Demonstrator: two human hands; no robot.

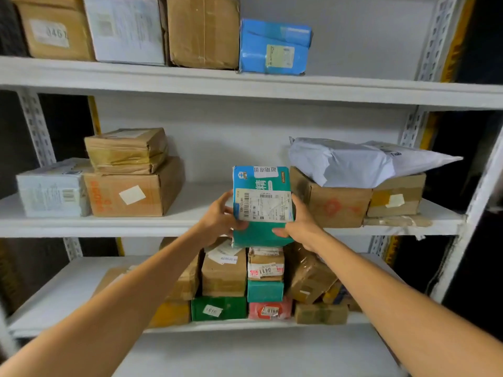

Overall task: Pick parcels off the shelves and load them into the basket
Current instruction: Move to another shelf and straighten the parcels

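A teal box parcel (261, 208) with a white shipping label is held upright in front of the middle shelf (81, 224). My left hand (221, 216) grips its left edge, thumb on the front. On the box's right edge and lower front, my right hand (299, 224) grips it too. The box hangs in the air just ahead of the shelf's front edge. No basket is in view.
Brown cartons (133, 194) and a white box (53, 190) sit left on the middle shelf; a grey mailer bag (353, 164) lies over cartons at right. The top shelf holds cartons and a blue parcel (273, 49). Several small parcels (245, 284) crowd the lower shelf.
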